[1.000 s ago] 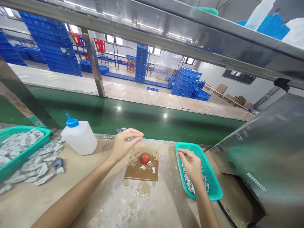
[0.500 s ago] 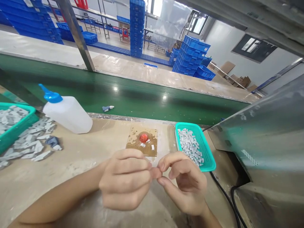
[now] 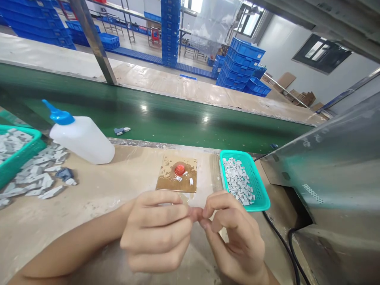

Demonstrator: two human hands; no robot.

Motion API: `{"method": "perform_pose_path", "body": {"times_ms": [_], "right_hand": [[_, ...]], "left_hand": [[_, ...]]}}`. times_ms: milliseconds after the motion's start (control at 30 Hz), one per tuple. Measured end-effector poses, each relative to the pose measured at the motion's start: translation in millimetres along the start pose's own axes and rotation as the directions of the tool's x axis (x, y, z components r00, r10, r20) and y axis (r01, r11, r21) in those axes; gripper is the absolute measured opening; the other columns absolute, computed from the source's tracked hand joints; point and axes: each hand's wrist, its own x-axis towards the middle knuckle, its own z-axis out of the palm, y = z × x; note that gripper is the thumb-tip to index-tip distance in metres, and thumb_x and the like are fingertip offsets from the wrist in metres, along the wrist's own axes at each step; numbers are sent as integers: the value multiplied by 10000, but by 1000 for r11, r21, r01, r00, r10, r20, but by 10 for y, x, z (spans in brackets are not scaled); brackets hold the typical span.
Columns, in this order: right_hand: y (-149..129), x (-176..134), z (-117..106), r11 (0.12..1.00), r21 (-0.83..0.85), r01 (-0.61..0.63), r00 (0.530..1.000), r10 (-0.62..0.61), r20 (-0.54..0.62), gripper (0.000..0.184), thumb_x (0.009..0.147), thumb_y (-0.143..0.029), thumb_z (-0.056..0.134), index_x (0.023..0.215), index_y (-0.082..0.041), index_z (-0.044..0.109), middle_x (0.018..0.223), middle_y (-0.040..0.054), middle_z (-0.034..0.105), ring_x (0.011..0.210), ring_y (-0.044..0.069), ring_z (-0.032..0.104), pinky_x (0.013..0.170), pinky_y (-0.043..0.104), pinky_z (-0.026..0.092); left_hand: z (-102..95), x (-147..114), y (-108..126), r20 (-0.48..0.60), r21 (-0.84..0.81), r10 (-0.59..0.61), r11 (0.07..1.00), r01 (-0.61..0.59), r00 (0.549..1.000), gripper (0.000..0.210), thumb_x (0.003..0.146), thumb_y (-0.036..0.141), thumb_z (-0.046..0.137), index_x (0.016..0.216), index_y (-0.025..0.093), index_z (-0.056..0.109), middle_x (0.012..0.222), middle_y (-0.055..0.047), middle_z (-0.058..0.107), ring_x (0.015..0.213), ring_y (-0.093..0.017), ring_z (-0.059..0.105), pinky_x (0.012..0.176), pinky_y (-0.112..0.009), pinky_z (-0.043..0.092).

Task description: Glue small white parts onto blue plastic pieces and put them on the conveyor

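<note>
Beyond your desk (image 3: 118, 186) runs a green belt (image 3: 166, 122), with a loose part (image 3: 121, 131) lying on it. On the desk to your right sits a teal basket (image 3: 263, 204) of small pale pieces (image 3: 237, 178); far left, a second basket (image 3: 22, 164) stands beside a spread of longer grey parts (image 3: 46, 180), and a white bottle (image 3: 84, 138) with a blue nozzle is just to the right of them. Your left hand (image 3: 160, 233) has its fingers curled in, your right hand (image 3: 237, 237) arches toward it, and their tips meet in front of you. You look to be doing fine work there, but whatever lies between the tips is hidden, so I cannot tell whether either hand pinches a piece. For work like this, I'd brace one hand against the other, press lightly, and turn the wrists enough to see the contact. Just past your hands is a wet brown plate (image 3: 170, 185), bearing a red round thing (image 3: 179, 170) and, nearest in plain sight, a few white bits (image 3: 191, 181).
</note>
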Motion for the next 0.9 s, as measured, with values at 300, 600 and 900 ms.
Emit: {"method": "perform_pose_path", "body": {"times_ms": [300, 600, 900], "right_hand": [[-4, -27, 25, 996, -83, -45, 999, 47, 24, 276, 752, 60, 379, 789, -210, 425, 759, 23, 466, 694, 132, 473, 612, 266, 480], [4, 10, -22, 980, 111, -167, 986, 164, 34, 242, 770, 23, 431, 740, -213, 386, 757, -6, 475, 693, 111, 479, 609, 232, 418], [10, 37, -52, 920, 322, -223, 975, 208, 79, 257, 792, -48, 514, 694, -211, 341, 743, -18, 488, 697, 103, 489, 623, 224, 406]], "left_hand": [[89, -135, 52, -11, 80, -121, 989, 122, 993, 279, 709, 124, 633, 783, 393, 626, 694, 92, 681, 628, -128, 656, 608, -248, 550], [121, 30, -38, 28, -166, -153, 974, 156, 988, 152, 814, 109, 481, 759, 207, 585, 682, -25, 648, 604, -125, 601, 568, -243, 500], [160, 77, -28, 42, -390, -272, 881, 266, 961, 217, 713, 62, 621, 625, 161, 449, 638, 1, 542, 565, -84, 533, 496, -188, 448]]}}
